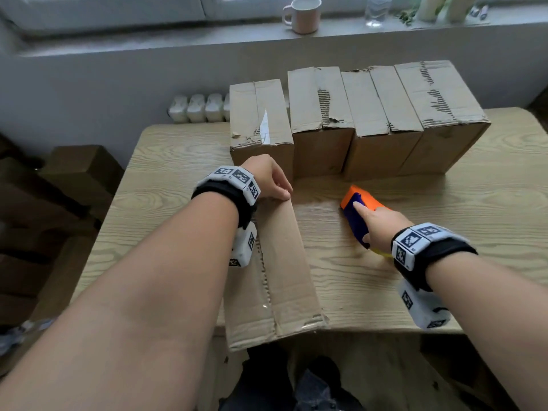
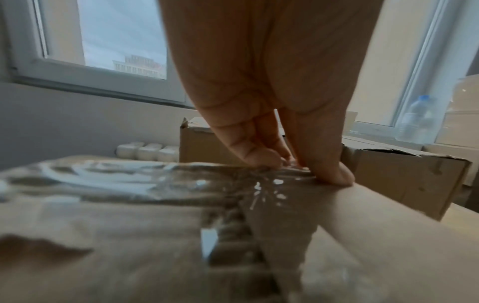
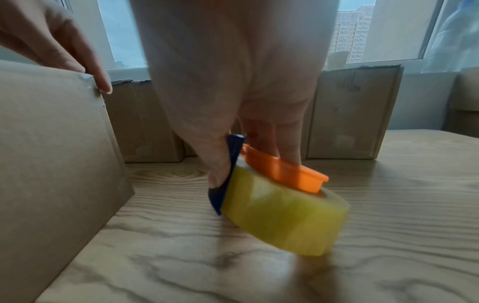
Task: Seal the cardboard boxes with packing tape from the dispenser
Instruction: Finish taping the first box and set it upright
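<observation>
A long cardboard box (image 1: 284,262) lies flat on the table in front of me, with clear tape (image 1: 264,280) along its top seam. My left hand (image 1: 278,188) is at the box's far end, and the left wrist view shows its fingertips (image 2: 264,157) pressing the shiny tape (image 2: 129,180) at that edge. To the right of the box, my right hand (image 1: 373,221) grips the orange and blue tape dispenser (image 1: 357,209). In the right wrist view the dispenser's yellowish tape roll (image 3: 279,215) hangs just over the table.
Several cardboard boxes (image 1: 320,114) stand in a row at the back of the wooden table (image 1: 459,232), their top seams torn. A mug (image 1: 304,14) and a bottle (image 1: 376,10) stand on the windowsill. More boxes (image 1: 80,170) are stacked on the floor at left.
</observation>
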A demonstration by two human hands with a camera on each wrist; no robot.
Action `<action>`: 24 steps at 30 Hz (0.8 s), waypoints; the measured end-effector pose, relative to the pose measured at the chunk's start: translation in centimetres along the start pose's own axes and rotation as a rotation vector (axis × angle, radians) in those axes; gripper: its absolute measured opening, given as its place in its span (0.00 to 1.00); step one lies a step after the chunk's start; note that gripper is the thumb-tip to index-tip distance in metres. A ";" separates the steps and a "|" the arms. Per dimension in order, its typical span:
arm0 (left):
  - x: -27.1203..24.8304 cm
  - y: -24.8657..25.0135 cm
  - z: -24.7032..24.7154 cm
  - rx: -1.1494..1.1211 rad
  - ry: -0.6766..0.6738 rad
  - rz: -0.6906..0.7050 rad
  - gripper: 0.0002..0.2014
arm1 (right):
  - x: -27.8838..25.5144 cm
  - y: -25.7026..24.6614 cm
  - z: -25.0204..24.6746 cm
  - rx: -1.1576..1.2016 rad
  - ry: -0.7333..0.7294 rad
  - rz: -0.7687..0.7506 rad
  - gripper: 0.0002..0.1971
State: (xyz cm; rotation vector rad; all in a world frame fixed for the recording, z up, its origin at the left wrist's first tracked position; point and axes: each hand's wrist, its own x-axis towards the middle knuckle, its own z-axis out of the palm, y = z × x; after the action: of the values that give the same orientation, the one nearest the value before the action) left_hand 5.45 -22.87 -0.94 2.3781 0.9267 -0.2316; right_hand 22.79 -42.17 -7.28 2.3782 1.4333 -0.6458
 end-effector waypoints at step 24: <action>-5.5 -10.1 1.3 -0.626 0.510 -0.665 0.13 | -4.2 -4.2 -5.2 0.717 -0.079 0.011 0.18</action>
State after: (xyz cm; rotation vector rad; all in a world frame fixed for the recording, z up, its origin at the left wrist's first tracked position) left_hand -5.35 -20.73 -4.60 1.5070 1.7142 0.3903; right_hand 18.57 -40.96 -0.71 2.8110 1.2964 -1.4294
